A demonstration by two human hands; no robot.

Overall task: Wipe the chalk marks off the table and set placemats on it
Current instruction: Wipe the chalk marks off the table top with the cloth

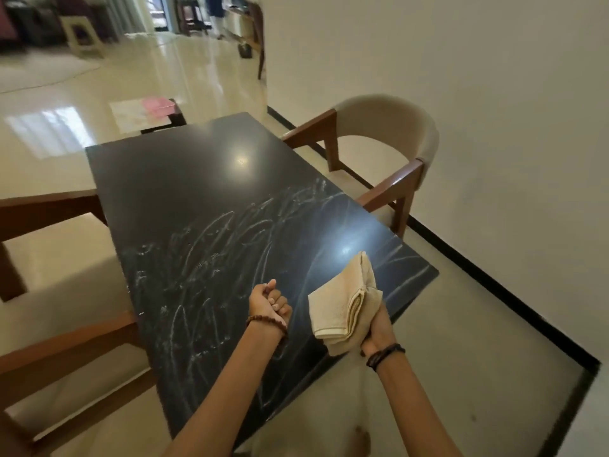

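A black glossy table [171, 179] runs away from me, its near half covered with white chalk marks [211, 258]. My right hand [379, 328] grips a folded cream cloth [346, 301] and holds it just above the table's right near corner. My left hand [268, 303] is closed into a loose fist above the table, left of the cloth, with nothing in it. A pink placemat [158, 105] lies on a small stand beyond the far end of the table.
An upholstered wooden armchair [389, 150] stands on the right side, near the white wall [461, 77]. Two more wooden chairs [59, 252] sit along the left side. A shiny tiled floor [99, 77] stretches behind, with a person far back.
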